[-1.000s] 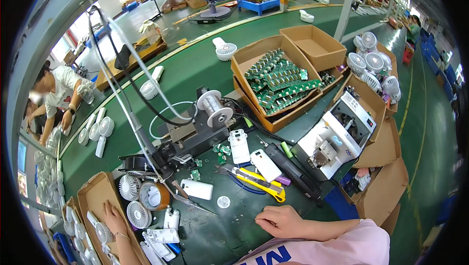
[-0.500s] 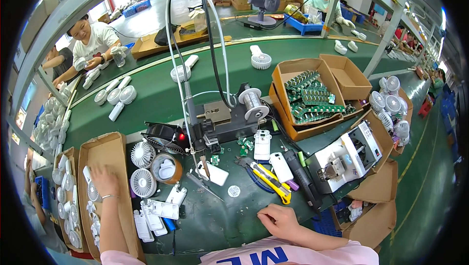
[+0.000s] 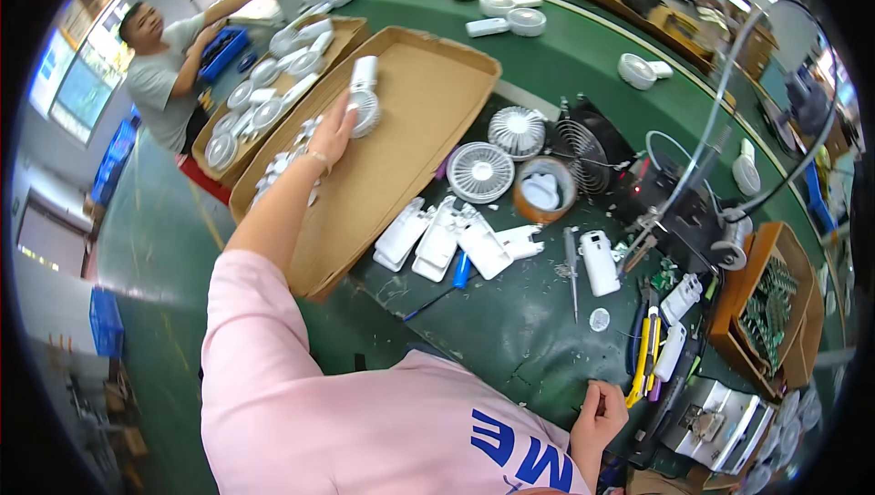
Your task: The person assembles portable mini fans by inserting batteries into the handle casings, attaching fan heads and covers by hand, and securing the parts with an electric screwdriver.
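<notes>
Held the left hand (image 3: 332, 137) inside the cardboard tray (image 3: 415, 103), with fingers extended at the round-headed white fan (image 3: 365, 112), apparently contained there by the raised walls; could not tell whether gripping or released. Positioned the right hand (image 3: 602, 409) well right of the tray, with fingers curled around nothing visible, presumably at rest. Showed smooth, boxy plastic casings (image 3: 485, 247) just right of the tray.

Holds the bare left forearm (image 3: 276, 206) stretched forward and to the left, with the bare left hand (image 3: 334, 133) back uppermost, fingers extended and palm hidden. Shows only a short stretch of bare right forearm (image 3: 585, 461), with the bare right hand (image 3: 602, 409) well apart, fingers folded loosely inward.
</notes>
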The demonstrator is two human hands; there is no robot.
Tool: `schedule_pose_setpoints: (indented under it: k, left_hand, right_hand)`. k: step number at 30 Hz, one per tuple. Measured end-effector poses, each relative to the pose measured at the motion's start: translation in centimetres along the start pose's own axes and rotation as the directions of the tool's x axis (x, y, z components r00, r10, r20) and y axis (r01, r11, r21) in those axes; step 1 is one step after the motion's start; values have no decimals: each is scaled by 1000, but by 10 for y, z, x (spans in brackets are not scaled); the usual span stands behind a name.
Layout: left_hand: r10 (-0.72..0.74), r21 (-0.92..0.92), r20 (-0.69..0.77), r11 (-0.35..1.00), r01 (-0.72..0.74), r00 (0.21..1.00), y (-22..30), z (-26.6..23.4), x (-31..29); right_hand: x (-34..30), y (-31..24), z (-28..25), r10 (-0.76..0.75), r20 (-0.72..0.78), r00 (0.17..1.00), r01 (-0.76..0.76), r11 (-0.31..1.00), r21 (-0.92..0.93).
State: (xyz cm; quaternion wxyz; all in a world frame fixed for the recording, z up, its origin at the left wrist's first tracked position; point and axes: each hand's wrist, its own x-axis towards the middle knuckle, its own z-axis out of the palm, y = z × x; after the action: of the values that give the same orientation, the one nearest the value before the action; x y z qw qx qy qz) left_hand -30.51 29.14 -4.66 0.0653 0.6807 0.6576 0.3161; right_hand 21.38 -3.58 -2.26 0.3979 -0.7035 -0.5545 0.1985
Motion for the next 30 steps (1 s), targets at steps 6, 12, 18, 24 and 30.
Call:
schedule_pose_setpoints:
  k: [6,12,18,24,30]
  left_hand:
    - [-424,-395,24,828,398,905,31,-56,7]
    - [-14,307,407,944,-123,913,22,-51,28]
    - [-252,698,410,705,-124,876,83,-61,23]
    - [-292,-734,307,534,420,906,120,-57,-14]
    - [268,-756,452,-392,525,851,214,-45,-93]
  right_hand:
    - [-2,-2,5,-19,18,1000,19,1000,4]
    - [-2,-4,6,-36,-13,999,36,999,-10]
    - [1,-4,8,-9,-19,1000,9,1000,-14]
    - [0,-10,6,-4,-13,1000,4,1000,-25]
    - [-6,-8,1,0,-72,997,-3,999,-37]
